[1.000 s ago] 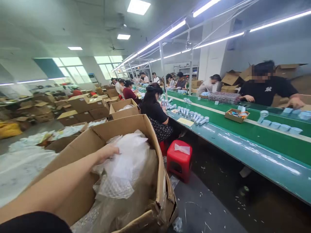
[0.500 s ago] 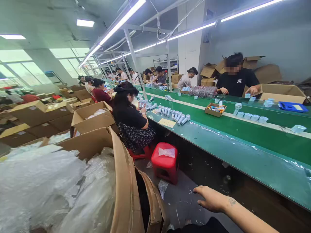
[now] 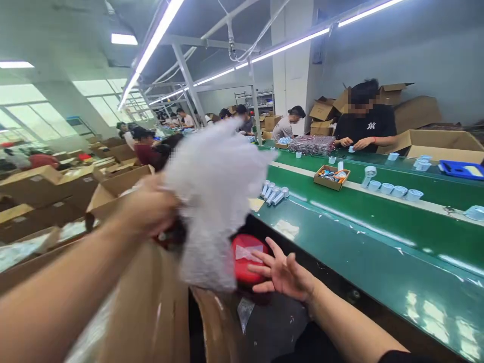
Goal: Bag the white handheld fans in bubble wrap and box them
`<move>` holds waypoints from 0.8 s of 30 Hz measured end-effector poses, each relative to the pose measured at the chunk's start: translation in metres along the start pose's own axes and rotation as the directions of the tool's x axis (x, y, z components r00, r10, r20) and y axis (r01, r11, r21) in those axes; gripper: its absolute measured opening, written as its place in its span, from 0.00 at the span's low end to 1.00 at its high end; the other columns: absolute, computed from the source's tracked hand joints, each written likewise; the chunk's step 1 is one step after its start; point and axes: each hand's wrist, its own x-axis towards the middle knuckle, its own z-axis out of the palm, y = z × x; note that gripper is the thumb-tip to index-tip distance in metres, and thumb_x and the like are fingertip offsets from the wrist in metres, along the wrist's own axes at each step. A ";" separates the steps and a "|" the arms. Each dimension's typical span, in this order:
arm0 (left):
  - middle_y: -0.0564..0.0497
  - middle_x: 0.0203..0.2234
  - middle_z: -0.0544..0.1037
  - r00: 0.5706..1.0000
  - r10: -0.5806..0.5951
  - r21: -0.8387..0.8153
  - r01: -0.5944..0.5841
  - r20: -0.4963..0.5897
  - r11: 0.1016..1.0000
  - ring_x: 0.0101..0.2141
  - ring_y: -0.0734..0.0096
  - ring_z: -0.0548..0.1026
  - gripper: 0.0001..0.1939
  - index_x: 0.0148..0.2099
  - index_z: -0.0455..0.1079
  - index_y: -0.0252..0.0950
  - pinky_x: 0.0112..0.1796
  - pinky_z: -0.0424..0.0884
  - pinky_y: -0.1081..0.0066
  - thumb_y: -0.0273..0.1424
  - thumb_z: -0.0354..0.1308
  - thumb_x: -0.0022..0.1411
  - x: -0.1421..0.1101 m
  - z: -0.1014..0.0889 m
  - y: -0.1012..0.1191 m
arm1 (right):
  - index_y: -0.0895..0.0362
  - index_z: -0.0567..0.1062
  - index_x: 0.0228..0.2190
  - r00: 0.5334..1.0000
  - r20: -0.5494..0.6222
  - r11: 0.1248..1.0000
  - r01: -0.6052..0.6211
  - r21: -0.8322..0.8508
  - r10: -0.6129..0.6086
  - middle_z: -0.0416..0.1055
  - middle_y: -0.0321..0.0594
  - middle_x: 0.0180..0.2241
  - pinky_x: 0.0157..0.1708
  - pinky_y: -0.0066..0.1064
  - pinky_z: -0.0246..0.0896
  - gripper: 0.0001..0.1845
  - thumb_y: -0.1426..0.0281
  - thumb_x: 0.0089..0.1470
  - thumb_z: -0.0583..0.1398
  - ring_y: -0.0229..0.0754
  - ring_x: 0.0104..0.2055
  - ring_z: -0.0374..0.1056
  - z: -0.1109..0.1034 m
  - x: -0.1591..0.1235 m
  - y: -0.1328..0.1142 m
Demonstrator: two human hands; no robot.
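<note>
My left hand [image 3: 157, 204], smeared by motion, is closed round one side of a bundle of white bubble wrap bags [image 3: 215, 201]. The bundle hangs in the air in front of me and hides part of a seated co-worker and the near workbench. My right hand [image 3: 285, 272] is open with its fingers spread, palm turned toward the bundle. It holds nothing and is just right of the bundle, over a red plastic stool [image 3: 247, 259] with a strip of bubble wrap on top.
A large cardboard box [image 3: 151, 302] stands low at the left. The green workbench [image 3: 340, 242] runs along the right with light-blue cups [image 3: 399, 191], grey-blue handheld parts [image 3: 278, 194] and a small box of mixed parts [image 3: 330, 177]. Across it, a co-worker [image 3: 365, 118] handles a cup.
My left hand has come into view, raising the bubble wrap bundle above the large box. My right hand has moved up and left, fingers spreading. The view has shifted slightly.
</note>
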 end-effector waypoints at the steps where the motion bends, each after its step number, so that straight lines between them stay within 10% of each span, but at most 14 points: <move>1: 0.48 0.43 0.77 0.996 0.042 -0.115 -0.033 0.081 0.993 0.43 0.62 0.75 0.18 0.48 0.71 0.31 0.45 0.72 0.61 0.33 0.63 0.57 0.010 0.038 0.003 | 0.37 0.43 0.61 0.996 -0.057 0.996 0.070 0.047 -0.068 0.46 0.45 0.66 0.51 0.54 0.57 0.57 0.36 0.36 0.61 0.55 0.62 0.56 -0.015 -0.001 -0.017; 4: 0.48 0.36 0.80 0.937 0.170 -0.469 -0.007 0.305 0.883 0.41 0.59 0.76 0.20 0.44 0.74 0.29 0.45 0.71 0.63 0.28 0.63 0.46 0.045 0.176 -0.010 | 0.43 0.48 0.61 0.926 -0.315 0.970 0.237 0.059 -0.207 0.55 0.45 0.63 0.52 0.52 0.58 0.52 0.30 0.41 0.48 0.54 0.61 0.58 -0.080 -0.017 -0.074; 6: 0.48 0.36 0.80 0.908 0.159 -0.431 0.026 0.388 0.902 0.41 0.58 0.76 0.20 0.45 0.74 0.29 0.45 0.71 0.64 0.27 0.58 0.47 0.067 0.271 -0.036 | 0.45 0.47 0.62 0.795 -0.561 0.966 0.254 -0.038 -0.231 0.57 0.46 0.62 0.51 0.51 0.60 0.50 0.31 0.45 0.43 0.53 0.60 0.59 -0.131 -0.034 -0.106; 9: 0.47 0.40 0.79 0.881 0.032 0.006 -0.040 0.471 0.999 0.44 0.61 0.75 0.21 0.49 0.72 0.31 0.46 0.70 0.66 0.23 0.51 0.52 0.088 0.384 -0.084 | 0.49 0.47 0.63 0.343 -0.885 0.947 0.051 -0.316 -0.314 0.57 0.49 0.61 0.52 0.48 0.62 0.48 0.37 0.49 0.49 0.54 0.61 0.58 -0.197 -0.058 -0.129; 11: 0.43 0.41 0.78 0.847 -0.033 0.148 -0.055 0.531 0.987 0.45 0.58 0.74 0.21 0.48 0.72 0.29 0.48 0.68 0.62 0.21 0.48 0.54 0.089 0.430 -0.113 | 0.52 0.52 0.62 0.120 -0.829 0.798 -0.224 -0.559 -0.546 0.54 0.50 0.63 0.55 0.49 0.59 0.45 0.43 0.50 0.54 0.56 0.63 0.54 -0.224 -0.062 -0.129; 12: 0.40 0.43 0.77 0.824 -0.057 0.189 -0.061 0.563 0.980 0.47 0.56 0.73 0.20 0.48 0.72 0.28 0.49 0.67 0.59 0.21 0.48 0.54 0.086 0.445 -0.125 | 0.52 0.56 0.61 0.145 -0.727 0.644 -0.370 -0.669 -0.671 0.52 0.50 0.64 0.58 0.51 0.55 0.41 0.46 0.51 0.55 0.57 0.65 0.51 -0.232 -0.059 -0.128; 14: 0.36 0.46 0.75 0.772 -0.090 0.264 -0.103 0.629 0.959 0.50 0.51 0.70 0.20 0.48 0.71 0.27 0.53 0.62 0.54 0.22 0.50 0.54 0.075 0.461 -0.142 | 0.50 0.61 0.60 0.405 -0.535 0.253 -0.570 -0.782 -0.741 0.46 0.47 0.67 0.62 0.57 0.43 0.34 0.51 0.54 0.55 0.59 0.68 0.41 -0.242 -0.046 -0.125; 16: 0.36 0.48 0.73 0.706 -0.093 0.290 -0.164 0.703 0.943 0.52 0.51 0.67 0.21 0.50 0.71 0.29 0.57 0.57 0.52 0.24 0.54 0.52 0.069 0.461 -0.151 | 0.45 0.63 0.60 0.651 -0.512 -0.027 -0.633 -0.774 -0.561 0.44 0.42 0.68 0.62 0.64 0.33 0.30 0.53 0.57 0.54 0.61 0.69 0.34 -0.249 -0.030 -0.122; 20: 0.43 0.52 0.72 0.359 -0.031 0.174 -0.372 0.933 0.912 0.53 0.55 0.67 0.31 0.56 0.68 0.37 0.56 0.61 0.61 0.33 0.64 0.48 0.108 0.428 -0.157 | 0.41 0.59 0.61 0.697 -0.665 -0.156 -0.713 -0.684 -0.268 0.42 0.42 0.68 0.59 0.69 0.28 0.32 0.47 0.58 0.51 0.64 0.69 0.33 -0.280 -0.014 -0.110; 21: 0.45 0.50 0.74 0.337 -0.055 0.196 -0.401 0.940 0.895 0.51 0.57 0.70 0.29 0.55 0.69 0.39 0.53 0.64 0.64 0.35 0.64 0.49 0.132 0.417 -0.158 | 0.40 0.58 0.61 0.684 -0.681 -0.173 -0.727 -0.664 -0.263 0.42 0.41 0.68 0.59 0.69 0.27 0.32 0.47 0.57 0.51 0.64 0.69 0.34 -0.289 -0.013 -0.105; 22: 0.46 0.48 0.76 0.374 -0.092 0.255 -0.415 0.923 0.873 0.49 0.59 0.72 0.24 0.53 0.71 0.39 0.50 0.66 0.66 0.37 0.62 0.52 0.159 0.406 -0.159 | 0.39 0.57 0.61 0.668 -0.691 -0.189 -0.743 -0.642 -0.276 0.41 0.40 0.68 0.59 0.69 0.26 0.32 0.47 0.57 0.51 0.63 0.69 0.34 -0.298 -0.012 -0.100; 24: 0.43 0.46 0.76 0.624 -0.179 0.491 -0.373 0.761 0.787 0.48 0.59 0.73 0.16 0.48 0.72 0.36 0.50 0.66 0.65 0.37 0.51 0.62 0.219 0.393 -0.162 | 0.37 0.57 0.61 0.612 -0.719 -0.206 -0.790 -0.578 -0.331 0.42 0.38 0.68 0.59 0.69 0.25 0.30 0.49 0.58 0.51 0.63 0.69 0.34 -0.309 -0.008 -0.090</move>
